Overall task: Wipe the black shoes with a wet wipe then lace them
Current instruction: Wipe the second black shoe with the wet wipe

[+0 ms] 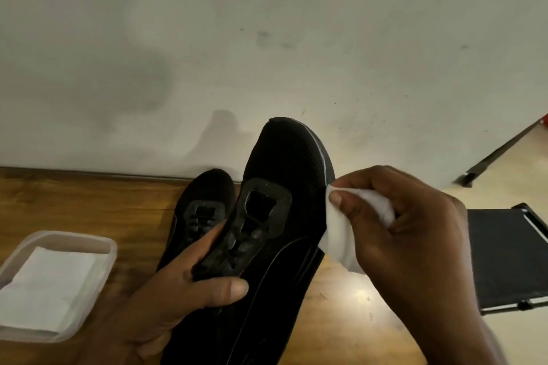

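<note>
My left hand [189, 284] grips a black shoe [281, 175] by its tongue and lace area, holding it raised with the toe pointing away from me. My right hand [406, 231] pinches a white wet wipe [338, 234] and presses it against the shoe's right side near the sole edge. A second black shoe [207, 190] lies on the wooden table [74, 201] just left of the held one, partly hidden behind my left hand. Neither shoe shows laces.
A clear plastic container [89, 290] holding folded white wipes [50, 284] sits at the table's left front. A black chair seat [504, 255] stands to the right of the table. A pale wall [267, 38] rises directly behind the table.
</note>
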